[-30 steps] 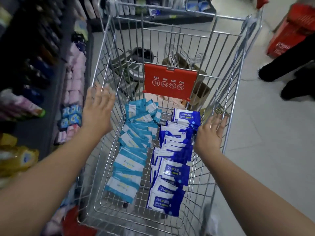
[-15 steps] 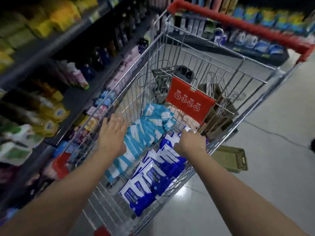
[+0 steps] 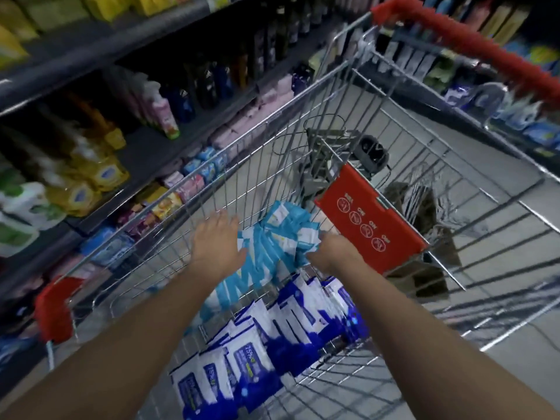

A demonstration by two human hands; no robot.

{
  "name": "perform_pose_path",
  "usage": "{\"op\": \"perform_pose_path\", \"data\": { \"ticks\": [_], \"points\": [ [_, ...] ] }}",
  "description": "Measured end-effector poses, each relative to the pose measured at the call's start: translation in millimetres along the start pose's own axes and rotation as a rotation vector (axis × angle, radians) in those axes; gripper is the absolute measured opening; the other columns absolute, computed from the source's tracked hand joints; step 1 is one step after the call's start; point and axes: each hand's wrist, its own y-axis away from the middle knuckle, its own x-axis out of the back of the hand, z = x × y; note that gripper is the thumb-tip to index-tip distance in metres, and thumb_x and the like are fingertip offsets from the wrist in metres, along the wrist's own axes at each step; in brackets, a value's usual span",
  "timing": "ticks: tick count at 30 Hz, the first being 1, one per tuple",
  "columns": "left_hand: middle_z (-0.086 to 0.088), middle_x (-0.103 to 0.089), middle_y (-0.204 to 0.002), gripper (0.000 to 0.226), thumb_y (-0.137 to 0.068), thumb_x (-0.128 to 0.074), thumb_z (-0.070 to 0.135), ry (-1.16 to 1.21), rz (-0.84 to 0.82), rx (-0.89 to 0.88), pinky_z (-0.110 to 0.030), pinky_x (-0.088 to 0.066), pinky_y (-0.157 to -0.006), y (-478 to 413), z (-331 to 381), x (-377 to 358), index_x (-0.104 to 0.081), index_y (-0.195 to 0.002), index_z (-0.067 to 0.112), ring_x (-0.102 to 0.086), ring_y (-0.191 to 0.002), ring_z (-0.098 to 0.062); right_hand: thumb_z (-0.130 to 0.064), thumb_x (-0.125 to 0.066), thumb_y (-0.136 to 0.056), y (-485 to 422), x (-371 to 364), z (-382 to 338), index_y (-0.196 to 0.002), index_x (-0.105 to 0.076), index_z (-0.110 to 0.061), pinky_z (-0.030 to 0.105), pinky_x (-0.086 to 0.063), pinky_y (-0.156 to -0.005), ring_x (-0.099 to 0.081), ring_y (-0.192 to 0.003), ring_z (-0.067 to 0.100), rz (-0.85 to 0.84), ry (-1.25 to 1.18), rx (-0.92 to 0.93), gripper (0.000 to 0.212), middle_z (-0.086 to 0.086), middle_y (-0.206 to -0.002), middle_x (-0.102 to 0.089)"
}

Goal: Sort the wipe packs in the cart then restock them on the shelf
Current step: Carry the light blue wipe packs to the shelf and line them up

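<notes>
A wire shopping cart point(image 3: 274, 116) holds two rows of wipe packs. The light blue wipe packs point(image 3: 274, 234) lie along its left side. The dark blue and white wipe packs point(image 3: 272, 341) lie along its right, nearer me. My left hand point(image 3: 218, 241) presses flat, fingers spread, against the left side of the light blue row. My right hand point(image 3: 333, 253) is at the right side of that row, with its fingers curled over the packs' edges. The fingertips are hidden among the packs.
A dark shelf unit point(image 3: 151, 153) on the left carries bottles, yellow refill pouches and small pink and blue packs. The cart has a red handle point(image 3: 454, 40), a red seat flap point(image 3: 369, 228) and a red corner bumper point(image 3: 54, 310). Grey floor lies to the right.
Both hands left the cart's rims and went down inside. My right hand crossed from the dark blue row to the light blue row. My view swung left toward the shelf.
</notes>
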Motion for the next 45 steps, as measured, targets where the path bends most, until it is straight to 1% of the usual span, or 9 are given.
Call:
{"op": "perform_pose_path", "data": {
  "ticks": [6, 10, 15, 20, 27, 32, 36, 39, 45],
  "points": [
    [-0.013, -0.045, -0.141, 0.056, -0.098, -0.04, 0.042, 0.287, -0.066, 0.01, -0.038, -0.034, -0.105, -65.9, 32.4, -35.8, -0.032, -0.143, 0.01, -0.044, -0.127, -0.031, -0.022, -0.055, -0.093, -71.3, -10.5, -5.2, -0.132, -0.047, -0.003, 0.034, -0.043, -0.097, -0.052, -0.119, 0.029, 0.102, -0.3, 0.054, 0.043, 0.014, -0.133, -0.054],
    [-0.015, -0.053, -0.128, 0.039, -0.097, -0.046, 0.029, 0.632, -0.112, 0.04, -0.041, -0.041, -0.097, -112.4, 53.7, -67.8, -0.045, -0.132, 0.012, -0.05, -0.117, -0.033, -0.023, -0.051, -0.095, -125.9, -27.7, -1.9, -0.124, -0.05, -0.006, 0.036, -0.046, -0.086, -0.057, -0.108, 0.032, 0.099, -0.252, 0.072, 0.034, 0.015, -0.12, -0.06],
    [-0.021, -0.036, -0.136, 0.048, -0.094, -0.052, 0.028, 0.788, -0.114, 0.174, -0.044, -0.042, -0.096, -159.4, 85.4, -94.4, -0.04, -0.134, 0.006, -0.049, -0.117, -0.037, -0.024, -0.052, -0.094, -180.9, -44.2, 0.9, -0.118, -0.051, -0.002, 0.034, -0.044, -0.084, -0.056, -0.111, 0.033, 0.069, -0.185, 0.054, 0.032, 0.017, -0.122, -0.057],
    [-0.019, -0.017, -0.148, 0.061, -0.089, -0.059, 0.025, 0.704, 0.021, 0.238, -0.036, -0.035, -0.1, -166.2, 107.7, -118.9, -0.032, -0.14, 0.005, -0.036, -0.127, -0.035, -0.037, -0.047, -0.097, -202.9, -52.1, -4.3, -0.136, -0.036, 0.0, 0.038, -0.04, -0.095, -0.046, -0.124, 0.034, 0.032, 0.056, 0.109, 0.054, 0.017, -0.146, -0.026],
    [-0.014, -0.016, -0.152, 0.075, -0.08, -0.067, 0.023, 0.652, 0.126, 0.194, -0.038, -0.032, -0.105, -149.3, 101.9, -130.1, -0.03, -0.145, 0.009, -0.031, -0.13, -0.032, -0.06, -0.053, -0.085, -200.4, -70.7, 2.9, -0.108, -0.05, -0.008, 0.038, -0.04, -0.09, -0.05, -0.107, 0.03, 0.198, -0.034, 0.162, 0.057, 0.01, -0.112, -0.056],
    [-0.007, -0.03, -0.144, 0.069, -0.074, -0.071, 0.028, 0.964, 0.135, 0.139, -0.032, -0.037, -0.104, -136.0, 92.6, -139.2, -0.047, -0.137, 0.014, -0.04, -0.12, -0.019, -0.036, -0.056, -0.092, -209.6, -78.4, -1.4, -0.103, -0.053, -0.009, 0.034, -0.042, -0.073, -0.058, -0.097, 0.032, 0.179, -0.157, 0.115, 0.03, 0.013, -0.101, -0.063],
    [0.001, -0.049, -0.119, 0.044, -0.084, -0.06, 0.005, 1.159, 0.189, 0.278, -0.02, -0.038, -0.092, -120.5, 81.5, -127.0, -0.053, -0.127, 0.012, -0.047, -0.107, -0.009, -0.02, -0.055, -0.094, -197.6, -76.0, 0.6, -0.102, -0.056, -0.004, 0.035, -0.045, -0.072, -0.059, -0.092, 0.031, 0.189, -0.368, 0.147, 0.018, 0.013, -0.094, -0.063],
    [-0.004, -0.05, -0.127, 0.04, -0.091, -0.059, 0.019, 1.159, 0.114, 0.367, -0.026, -0.038, -0.098, -110.4, 73.0, -105.9, -0.05, -0.13, 0.013, -0.048, -0.117, -0.018, -0.012, -0.057, -0.092, -176.6, -55.9, 8.9, -0.102, -0.059, -0.004, 0.04, -0.052, -0.081, -0.062, -0.09, 0.027, 0.148, -0.554, 0.118, 0.013, 0.011, -0.096, -0.065],
    [-0.005, -0.035, -0.149, 0.076, -0.084, -0.066, 0.045, 1.442, -0.282, 0.565, -0.028, -0.035, -0.099, -76.8, 61.6, -10.6, -0.034, -0.143, 0.01, -0.041, -0.131, -0.023, -0.011, -0.063, -0.089, -124.8, 25.2, 14.2, -0.086, -0.059, -0.011, 0.042, -0.058, -0.075, -0.066, -0.078, 0.023, 0.036, -0.684, 0.146, 0.005, 0.007, -0.085, -0.067]
  ]
}}
